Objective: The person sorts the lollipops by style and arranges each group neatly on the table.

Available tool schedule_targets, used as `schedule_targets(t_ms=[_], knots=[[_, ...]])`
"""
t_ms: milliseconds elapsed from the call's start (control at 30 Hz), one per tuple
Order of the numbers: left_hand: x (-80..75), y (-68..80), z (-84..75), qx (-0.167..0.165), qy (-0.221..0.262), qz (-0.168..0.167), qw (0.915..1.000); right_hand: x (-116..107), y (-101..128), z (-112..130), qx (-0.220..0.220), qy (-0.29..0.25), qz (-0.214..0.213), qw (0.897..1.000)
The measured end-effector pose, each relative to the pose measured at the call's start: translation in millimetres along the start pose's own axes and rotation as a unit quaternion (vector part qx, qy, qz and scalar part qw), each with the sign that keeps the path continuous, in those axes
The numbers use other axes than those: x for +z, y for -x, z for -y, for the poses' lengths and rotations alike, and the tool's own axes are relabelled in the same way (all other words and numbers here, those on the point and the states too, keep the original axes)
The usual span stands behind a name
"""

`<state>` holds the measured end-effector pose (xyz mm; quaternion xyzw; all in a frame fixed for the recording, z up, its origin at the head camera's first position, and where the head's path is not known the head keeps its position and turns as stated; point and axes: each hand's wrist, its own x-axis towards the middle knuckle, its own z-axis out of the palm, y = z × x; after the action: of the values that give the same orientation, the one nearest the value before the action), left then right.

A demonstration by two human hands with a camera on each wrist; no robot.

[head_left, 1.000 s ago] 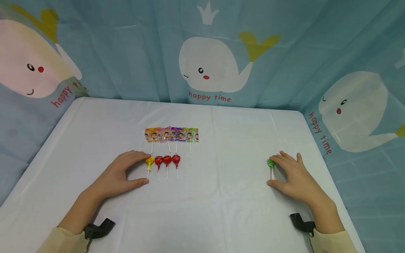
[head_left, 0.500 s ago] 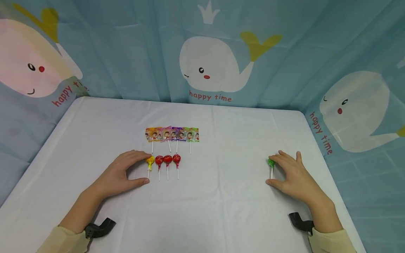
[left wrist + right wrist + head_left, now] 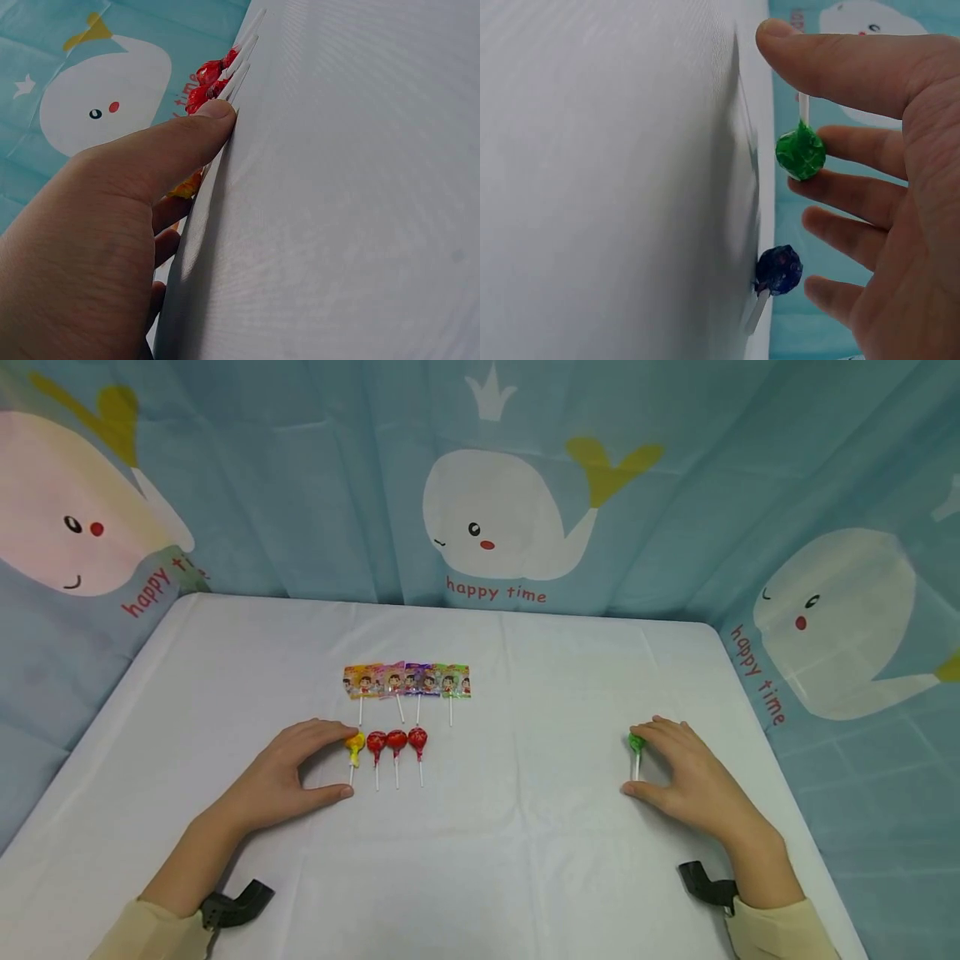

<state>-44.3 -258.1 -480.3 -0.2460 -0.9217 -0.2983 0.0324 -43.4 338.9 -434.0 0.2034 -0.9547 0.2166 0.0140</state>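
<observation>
Resting on the smooth white tablecloth [image 3: 525,860], the left hand [image 3: 281,777] lies relaxed and holding nothing, index tip touching the yellow lollipop [image 3: 354,745] at the left end of a row with three round red lollipops [image 3: 396,741] on thin white sticks. The right hand [image 3: 686,777] pinches the green lollipop [image 3: 637,745] near the table's right edge, foil-wrapped head at the fingertips, thumb by its stick; a blue lollipop [image 3: 778,270] lies under that palm. Farther back sits a row of flat glossy packeted lollipops [image 3: 407,680].
</observation>
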Motion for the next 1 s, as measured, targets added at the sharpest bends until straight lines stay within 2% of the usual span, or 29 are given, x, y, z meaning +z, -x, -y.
schedule_targets(t_ms=[267,567,1000], knots=[[-0.2,2.5,0.0,-0.003,-0.004,0.002,1.0,6,-6,5,0.002,-0.007,0.009,1.0],[-0.4,2.4,-1.1,-0.003,-0.004,0.002,1.0,7,-12,11,0.005,0.008,0.015,1.0],[0.2,1.3,-0.3,-0.001,-0.001,0.0,1.0,8,-19,21,-0.01,0.011,0.016,1.0]])
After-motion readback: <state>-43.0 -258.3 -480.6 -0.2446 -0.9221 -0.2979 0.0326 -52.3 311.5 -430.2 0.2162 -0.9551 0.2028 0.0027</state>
